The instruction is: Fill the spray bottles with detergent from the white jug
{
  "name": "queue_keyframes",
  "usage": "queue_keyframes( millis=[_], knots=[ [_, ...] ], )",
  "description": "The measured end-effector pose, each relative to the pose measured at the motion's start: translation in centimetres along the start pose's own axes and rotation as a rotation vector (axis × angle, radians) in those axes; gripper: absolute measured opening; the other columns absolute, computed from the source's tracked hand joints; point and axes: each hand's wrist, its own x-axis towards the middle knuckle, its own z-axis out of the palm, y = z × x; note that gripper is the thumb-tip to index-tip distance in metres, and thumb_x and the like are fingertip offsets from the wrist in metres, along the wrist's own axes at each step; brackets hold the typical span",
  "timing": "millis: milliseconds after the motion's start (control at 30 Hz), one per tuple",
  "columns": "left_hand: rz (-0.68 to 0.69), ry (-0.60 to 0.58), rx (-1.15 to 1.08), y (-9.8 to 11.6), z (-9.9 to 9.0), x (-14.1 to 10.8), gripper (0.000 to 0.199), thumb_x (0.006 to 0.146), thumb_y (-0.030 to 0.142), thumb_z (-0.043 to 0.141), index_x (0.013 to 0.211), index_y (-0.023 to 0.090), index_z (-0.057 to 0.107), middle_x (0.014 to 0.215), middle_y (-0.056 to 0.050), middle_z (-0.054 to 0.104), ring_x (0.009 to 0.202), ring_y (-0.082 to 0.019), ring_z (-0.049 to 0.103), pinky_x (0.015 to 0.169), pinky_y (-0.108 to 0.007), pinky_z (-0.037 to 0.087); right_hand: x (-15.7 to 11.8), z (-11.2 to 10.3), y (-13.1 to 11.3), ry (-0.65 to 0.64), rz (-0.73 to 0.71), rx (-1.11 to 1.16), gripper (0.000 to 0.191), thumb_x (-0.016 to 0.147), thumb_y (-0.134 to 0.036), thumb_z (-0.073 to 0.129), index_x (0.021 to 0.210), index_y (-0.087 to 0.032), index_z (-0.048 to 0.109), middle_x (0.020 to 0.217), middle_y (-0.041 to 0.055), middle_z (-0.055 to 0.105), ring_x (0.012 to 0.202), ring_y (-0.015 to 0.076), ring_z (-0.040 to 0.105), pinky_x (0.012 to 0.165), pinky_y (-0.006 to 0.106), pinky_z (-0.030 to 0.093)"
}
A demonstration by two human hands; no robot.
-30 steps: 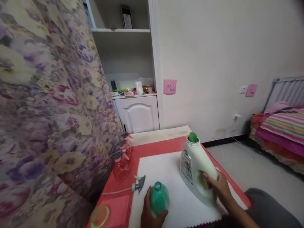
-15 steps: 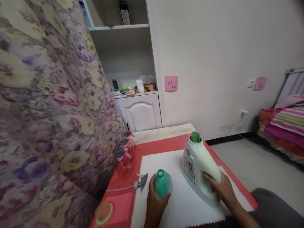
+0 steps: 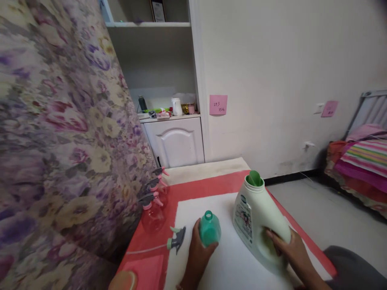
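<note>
My left hand (image 3: pixel 201 249) is wrapped round a green see-through spray bottle (image 3: pixel 211 230), its neck uncapped and facing up. Fingers of my right hand (image 3: pixel 287 245) close on the handle of a large pale green detergent jug (image 3: pixel 266 213). The jug's cap is off and a green pouring spout shows in its mouth. Left of the bottle lies a grey and green spray trigger head (image 3: pixel 177 239) with its thin tube pointing left. Both containers are over a white sheet (image 3: pixel 193 205).
Several pink spray bottles (image 3: pixel 152 217) stand in a row at the table's left side, beside a floral curtain (image 3: pixel 75 141). A round lid-like object (image 3: pixel 123 280) is at the front left. Red cloth (image 3: pixel 196 187) covers the table.
The view has shifted slightly, so the table things sit a little differently in it. Both hands keep their hold, and the bottle looks slightly more upright.
</note>
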Motion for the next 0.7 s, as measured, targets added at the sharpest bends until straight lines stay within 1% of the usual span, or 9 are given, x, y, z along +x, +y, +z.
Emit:
queue_keyframes(
  millis=[67,200,300,400,533,600,700],
  knots=[
    [0.002,-0.024,-0.019,-0.3,-0.1,-0.1,0.088,0.061,0.021,0.066,0.141,0.013,0.030,0.150,-0.018,0.039,0.140,-0.032,0.034,0.116,-0.043,0.026,0.4,-0.3,0.9,-0.035,0.003,-0.008,0.041,0.062,-0.059,0.070,0.064,-0.020,0.058,0.040,-0.0039,0.052,0.043,0.0183,0.053,0.048,0.029,0.044],
    [-0.015,-0.101,-0.084,-0.7,-0.6,-0.1,0.091,0.062,0.018,0.066,0.143,0.014,0.025,0.153,-0.018,0.033,0.142,-0.032,0.031,0.117,-0.043,0.025,1.2,-0.9,2.6,-0.089,-0.101,0.061,0.044,0.062,-0.063,0.068,0.058,-0.020,0.056,0.046,-0.0007,0.058,0.048,0.0184,0.053,0.050,0.029,0.041],
    [-0.017,-0.125,-0.140,-0.9,-0.7,-0.1,0.092,0.062,0.017,0.068,0.143,0.018,0.025,0.154,-0.017,0.033,0.142,-0.031,0.032,0.116,-0.043,0.027,1.3,-1.0,2.8,-0.096,-0.133,0.088,0.047,0.067,-0.065,0.064,0.055,-0.020,0.052,0.044,-0.0016,0.053,0.046,0.0158,0.048,0.049,0.027,0.036],
    [-0.021,-0.127,-0.149,-0.8,-0.6,-0.1,0.092,0.061,0.017,0.068,0.143,0.017,0.026,0.153,-0.017,0.033,0.142,-0.031,0.032,0.116,-0.043,0.025,1.3,-0.6,1.4,-0.067,-0.131,0.082,0.049,0.073,-0.063,0.062,0.052,-0.021,0.047,0.044,-0.0030,0.047,0.046,0.0141,0.044,0.049,0.027,0.035],
    [-0.025,-0.116,-0.163,-0.7,-0.4,-0.3,0.093,0.060,0.015,0.068,0.143,0.016,0.027,0.153,-0.017,0.033,0.141,-0.031,0.032,0.116,-0.043,0.025,1.9,-0.1,-1.7,-0.022,-0.111,-0.003,0.050,0.072,-0.065,0.062,0.053,-0.023,0.043,0.041,-0.0047,0.043,0.044,0.0128,0.041,0.049,0.027,0.034],
    [-0.017,-0.105,-0.170,-0.8,-0.4,-0.4,0.094,0.059,0.014,0.068,0.143,0.016,0.027,0.153,-0.017,0.034,0.141,-0.031,0.033,0.116,-0.043,0.026,2.3,-0.2,-3.5,-0.016,-0.112,-0.085,0.049,0.070,-0.065,0.062,0.055,-0.022,0.044,0.038,-0.0055,0.043,0.042,0.0123,0.041,0.048,0.026,0.035],
    [0.014,-0.075,-0.182,-1.1,-0.3,-0.5,0.091,0.059,0.014,0.069,0.142,0.017,0.031,0.152,-0.016,0.037,0.139,-0.032,0.036,0.115,-0.044,0.028,2.8,-0.8,-6.2,-0.057,-0.125,-0.206,0.045,0.069,-0.064,0.061,0.065,-0.020,0.053,0.039,-0.0056,0.046,0.040,0.0130,0.044,0.045,0.026,0.038]
  ],
)
